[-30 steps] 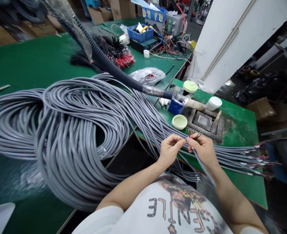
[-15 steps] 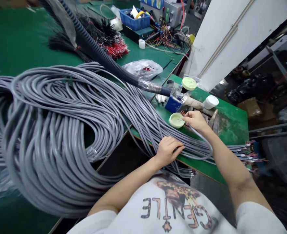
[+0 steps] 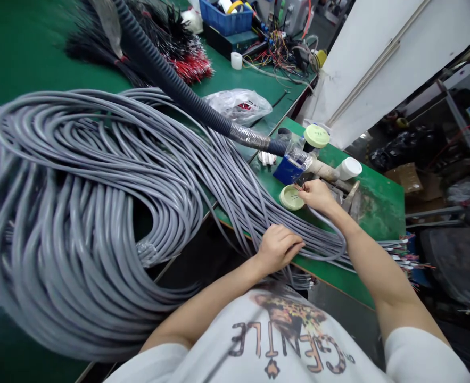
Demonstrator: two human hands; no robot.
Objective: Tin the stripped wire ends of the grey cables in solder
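A big pile of looped grey cables (image 3: 99, 175) covers the green table (image 3: 27, 48); their ends run right past me. My right hand (image 3: 318, 195) is closed on one grey cable (image 3: 334, 234) near its stripped end, holding the bare coloured wires over a small pale green pot (image 3: 291, 197). My left hand (image 3: 278, 247) rests curled on the cable bundle at the table edge, fingers pressed on the cables.
A black corrugated hose (image 3: 187, 96) slants down to a metal tray (image 3: 348, 194). Beside it are a blue box (image 3: 286, 170), a green-lidded jar (image 3: 316, 136) and a white pot (image 3: 349, 168). A plastic bag (image 3: 240, 105), red and black wire bundles (image 3: 179, 53) lie farther back.
My right hand has carried the cable end from in front of my chest forward to the green pot. My left hand let go of the wire tips and dropped onto the cable bundle.
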